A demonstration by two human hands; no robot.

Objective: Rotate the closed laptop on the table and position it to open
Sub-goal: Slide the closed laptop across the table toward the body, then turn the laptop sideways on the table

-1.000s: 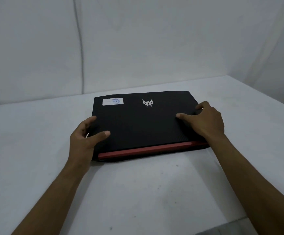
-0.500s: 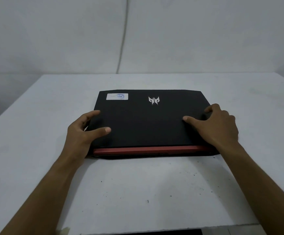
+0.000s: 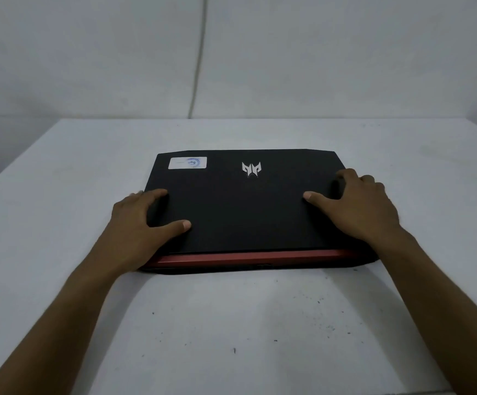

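Observation:
A closed black laptop (image 3: 248, 206) lies flat on the white table (image 3: 231, 323), its red hinge strip along the near edge and a silver logo and white sticker near the far edge. My left hand (image 3: 137, 223) grips the laptop's left side, thumb on the lid and fingers around the edge. My right hand (image 3: 359, 206) holds the right side the same way, thumb lying on the lid and fingers curled over the right edge.
The table's front edge runs along the bottom of the view and its left edge slants off at the left. A pale wall with a thin vertical cable (image 3: 199, 67) stands behind the table. Small dark specks dot the tabletop near me.
The laptop has turned from a slight skew to square with the table's front edge. Both hands kept their grip on its sides, and the view shifted to centre on it.

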